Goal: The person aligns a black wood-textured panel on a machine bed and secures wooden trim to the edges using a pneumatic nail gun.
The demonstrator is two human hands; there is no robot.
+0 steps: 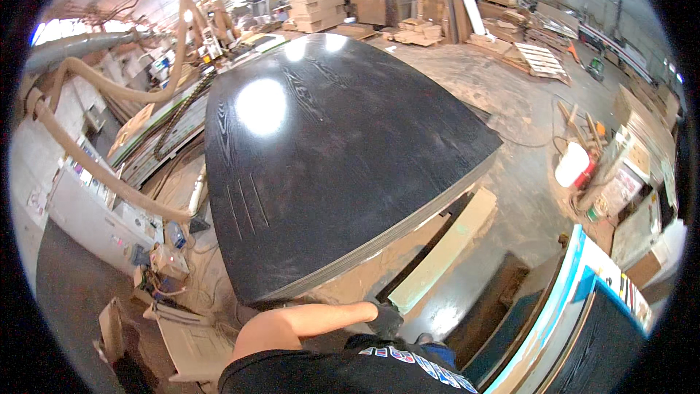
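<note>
Boards with a black wood-grain face point(350, 160) fill the middle of a workshop, stacked flat, their layered edges showing along the near right side. Bright light glares off the far left of the top sheet, and three thin lines run side by side near its left corner. Pale stacks of sheet material point(317, 6) stand beyond, at the far side of the floor point(536, 124). A tan hose point(109, 168) loops down the left side. At near right, a panel with a light blue edge point(574, 259) slants past the person, whose black shirt point(292, 372) shows at the near edge. A long pale plank point(445, 252) lies just beside the stack's near right edge, pointing away from the person. A slatted wooden pallet point(539, 60) tilts at far right. The left hand point(388, 319), dark-gloved, reaches to the plank's near end; whether its fingers are apart or clamped on the plank cannot be told. The right hand is out of sight.
</note>
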